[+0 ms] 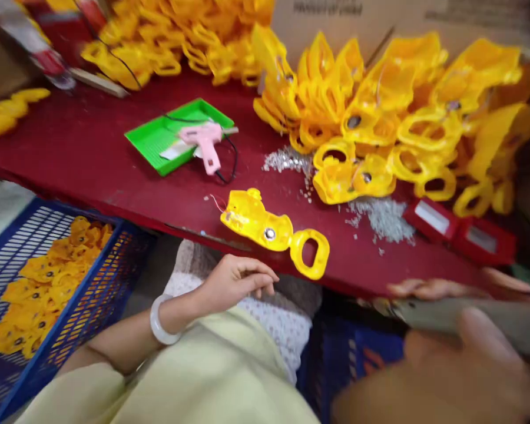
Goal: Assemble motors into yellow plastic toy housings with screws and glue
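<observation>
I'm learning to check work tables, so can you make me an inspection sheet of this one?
surface: dark red table top.
job's things: yellow plastic piece with a ring end and small metal disc, near the front edge; heaped yellow pieces; pink glue gun on a green tray.
clutter: silver granules beside the heap; red boxes.
hands: left hand open over the lap, holding nothing; right hand blurred, by a grey-green strip; grip unclear.
cables: black cord at the glue gun; thin wire at the yellow plastic piece.
surroundings: blue mesh crate of yellow parts; cardboard box behind the heap.
</observation>
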Motion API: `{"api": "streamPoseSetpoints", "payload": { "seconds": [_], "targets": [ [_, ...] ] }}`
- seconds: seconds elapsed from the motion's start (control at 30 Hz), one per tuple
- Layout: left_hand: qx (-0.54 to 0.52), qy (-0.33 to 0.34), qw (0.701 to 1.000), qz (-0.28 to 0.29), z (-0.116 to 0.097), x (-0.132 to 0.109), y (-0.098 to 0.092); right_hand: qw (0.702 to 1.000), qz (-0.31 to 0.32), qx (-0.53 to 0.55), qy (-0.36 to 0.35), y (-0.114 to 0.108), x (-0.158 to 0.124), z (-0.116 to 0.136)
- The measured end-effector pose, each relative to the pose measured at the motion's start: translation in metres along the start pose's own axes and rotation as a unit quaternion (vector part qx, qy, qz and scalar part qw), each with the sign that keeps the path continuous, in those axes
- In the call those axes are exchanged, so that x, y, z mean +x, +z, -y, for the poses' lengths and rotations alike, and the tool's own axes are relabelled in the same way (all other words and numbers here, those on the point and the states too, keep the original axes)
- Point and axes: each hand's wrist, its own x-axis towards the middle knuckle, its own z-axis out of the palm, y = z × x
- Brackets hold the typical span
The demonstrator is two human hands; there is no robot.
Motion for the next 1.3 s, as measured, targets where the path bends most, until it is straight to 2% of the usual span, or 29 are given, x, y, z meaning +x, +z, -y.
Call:
{"api": "streamPoseSetpoints", "payload": {
  "seconds": [0.07,0.13,0.27,0.33,0.5,0.63,0.83,1.07,1.3],
  "targets": [
    [-0.036,-0.033,0.999,-0.003,0.015,0.000,0.002,0.996,0.034,-0.047,-0.069,0.009,-0.013,-0.003],
    [-0.069,-0.061,0.996,0.000,0.028,0.002,0.004,0.991,0.077,-0.026,-0.103,0.019,-0.025,-0.003],
    [-0.170,-0.114,0.979,-0.003,0.044,0.007,0.005,0.976,0.195,0.075,-0.067,0.032,-0.045,0.001],
    [-0.202,-0.133,0.970,-0.001,0.049,0.009,0.005,0.971,0.220,0.087,-0.047,0.034,-0.051,0.002],
    [-0.252,-0.158,0.955,0.004,0.055,0.008,0.006,0.963,0.244,0.106,-0.030,0.037,-0.061,-0.002],
    [-0.277,-0.148,0.949,0.025,0.055,0.008,0.007,0.963,0.254,0.083,-0.043,0.039,-0.062,-0.008],
    [-0.298,-0.150,0.942,0.042,0.053,0.011,0.008,0.939,0.327,0.055,-0.089,0.031,-0.058,-0.017],
    [-0.309,-0.154,0.938,0.045,0.056,0.011,0.009,0.954,0.285,-0.005,-0.092,0.030,-0.063,-0.017],
    [-0.332,-0.165,0.926,0.066,0.054,0.010,0.012,0.951,0.289,-0.025,-0.110,0.030,-0.064,-0.020]
  ]
}}
